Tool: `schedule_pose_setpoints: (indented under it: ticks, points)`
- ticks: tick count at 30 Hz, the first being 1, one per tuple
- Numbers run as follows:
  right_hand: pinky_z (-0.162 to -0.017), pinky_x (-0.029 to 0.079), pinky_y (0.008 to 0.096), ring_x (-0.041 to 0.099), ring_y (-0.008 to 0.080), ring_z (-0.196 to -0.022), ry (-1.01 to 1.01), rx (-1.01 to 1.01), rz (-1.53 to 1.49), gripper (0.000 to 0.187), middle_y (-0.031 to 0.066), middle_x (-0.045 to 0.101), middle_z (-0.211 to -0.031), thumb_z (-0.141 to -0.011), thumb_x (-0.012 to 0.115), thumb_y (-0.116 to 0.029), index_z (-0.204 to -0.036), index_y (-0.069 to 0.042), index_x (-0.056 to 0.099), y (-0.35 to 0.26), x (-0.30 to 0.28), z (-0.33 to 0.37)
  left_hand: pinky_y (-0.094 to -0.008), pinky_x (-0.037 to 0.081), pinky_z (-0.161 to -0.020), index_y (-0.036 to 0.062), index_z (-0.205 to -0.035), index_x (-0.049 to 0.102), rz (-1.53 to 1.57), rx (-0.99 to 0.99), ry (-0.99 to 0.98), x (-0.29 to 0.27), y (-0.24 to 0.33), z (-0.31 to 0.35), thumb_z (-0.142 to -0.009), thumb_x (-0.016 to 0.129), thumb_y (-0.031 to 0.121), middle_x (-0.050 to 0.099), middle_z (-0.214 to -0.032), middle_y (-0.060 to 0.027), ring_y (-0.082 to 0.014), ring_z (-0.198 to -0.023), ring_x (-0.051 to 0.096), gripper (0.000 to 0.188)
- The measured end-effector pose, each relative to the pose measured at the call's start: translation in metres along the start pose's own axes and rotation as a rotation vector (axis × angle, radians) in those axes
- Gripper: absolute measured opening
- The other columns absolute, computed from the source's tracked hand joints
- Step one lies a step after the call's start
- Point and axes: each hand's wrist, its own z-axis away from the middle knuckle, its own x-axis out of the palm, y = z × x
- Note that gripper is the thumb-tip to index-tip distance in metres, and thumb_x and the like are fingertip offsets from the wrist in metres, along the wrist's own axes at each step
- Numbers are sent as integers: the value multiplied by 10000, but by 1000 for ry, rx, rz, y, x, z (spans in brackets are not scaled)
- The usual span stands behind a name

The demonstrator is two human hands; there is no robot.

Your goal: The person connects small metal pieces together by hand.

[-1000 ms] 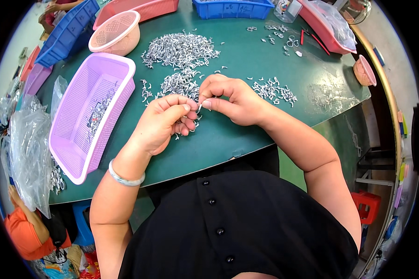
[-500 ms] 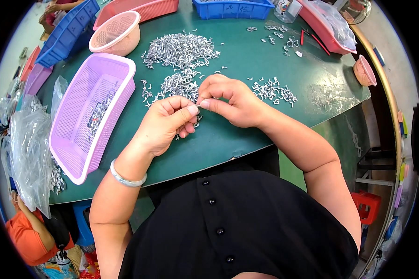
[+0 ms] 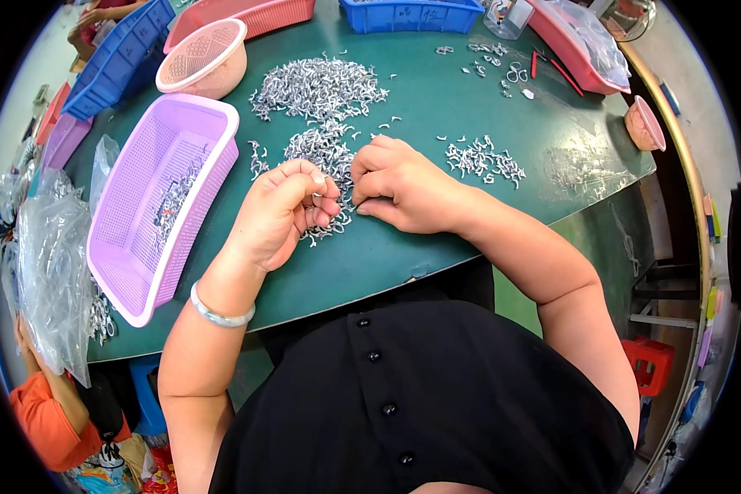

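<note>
Small curved silvery metal pieces lie in a large pile (image 3: 317, 86) on the green table, running down into a nearer heap (image 3: 325, 152). Over the left side of that heap my left hand (image 3: 276, 212) is curled, thumb against forefinger; whatever is in the pinch is too small to make out. My right hand (image 3: 407, 188) rests low at the heap's right edge, its fingers bent and pressed together, and their tips hide what they may hold. Further right lies a smaller group of the same pieces (image 3: 486, 160).
A purple basket (image 3: 152, 136) with some metal pieces stands at left, beside clear plastic bags (image 3: 53, 263). Behind are a pale pink basket (image 3: 214, 82) and blue crates (image 3: 412, 16). Red-handled pliers (image 3: 556, 70) and a small pink cup (image 3: 644, 125) lie at right. A person in orange (image 3: 45, 412) is lower left.
My hands were together with a tiny piece between their fingertips; now they are apart. The left has drawn back left, and the right has lowered slightly to the heap's edge.
</note>
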Motion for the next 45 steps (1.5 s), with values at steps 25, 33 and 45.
schedule_pose_setpoints:
  ticks: [25,33,45]
  points:
    - [-745,353,344,440,227,-866,-64,7,61,47,29,491,-854,-712,611,-112,-713,-79,577,-2,6,1,-203,478,-531,25,-870,540,64,44,62,-2,2,-1,-794,534,0,589,-764,-56,-111,-609,581,81]
    - [-735,380,328,446,256,-836,128,-58,-40,135,72,490,-884,-674,625,-9,-730,-49,509,-8,-2,-4,-198,435,-497,19,-854,582,-134,-63,16,6,2,6,-853,508,117,581,-716,-38,-100,-577,561,123]
    - [-723,394,332,463,248,-838,220,-55,-35,196,72,505,-917,-653,676,-33,-799,-71,551,-2,-4,-4,-212,450,-497,20,-863,589,-136,-111,-85,-2,-2,4,-833,591,177,590,-727,-54,-112,-573,566,160]
